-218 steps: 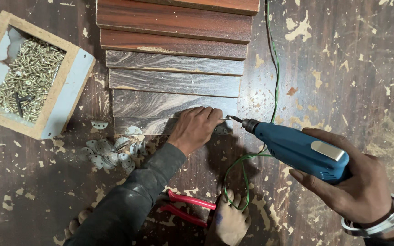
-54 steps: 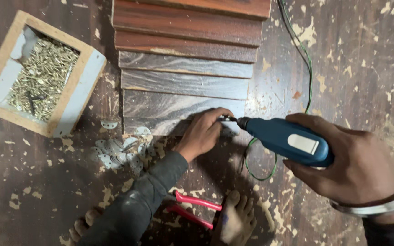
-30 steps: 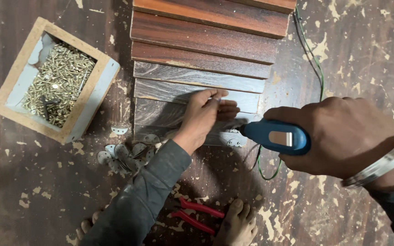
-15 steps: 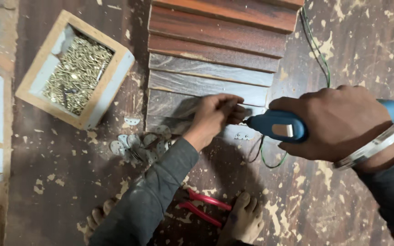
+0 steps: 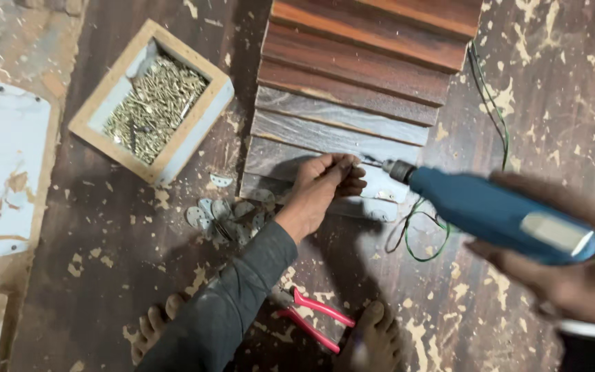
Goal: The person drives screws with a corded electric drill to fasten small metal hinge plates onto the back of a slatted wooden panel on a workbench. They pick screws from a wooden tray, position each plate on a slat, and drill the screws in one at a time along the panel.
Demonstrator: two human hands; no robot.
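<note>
Head view: right hand (image 5: 573, 275) clenches blue drill (image 5: 497, 215), now drawn back toward 4 o'clock, bit off bracket. Left hand (image 5: 321, 187) pinches screw at bit tip, over metal bracket (image 5: 380, 200) on lowest plank (image 5: 277, 162). Screw box (image 5: 153, 103) at 10 o'clock. Reads as reloading.

Dark paint-flecked floor (image 5: 105, 262): screw box (image 5: 151, 100), stepped wood panels (image 5: 352, 89), pink pliers (image 5: 315, 320), metal discs (image 5: 225, 215).

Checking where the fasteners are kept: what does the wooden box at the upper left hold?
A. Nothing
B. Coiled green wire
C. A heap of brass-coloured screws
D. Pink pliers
C: the wooden box is filled with a heap of brass-coloured screws.
</note>
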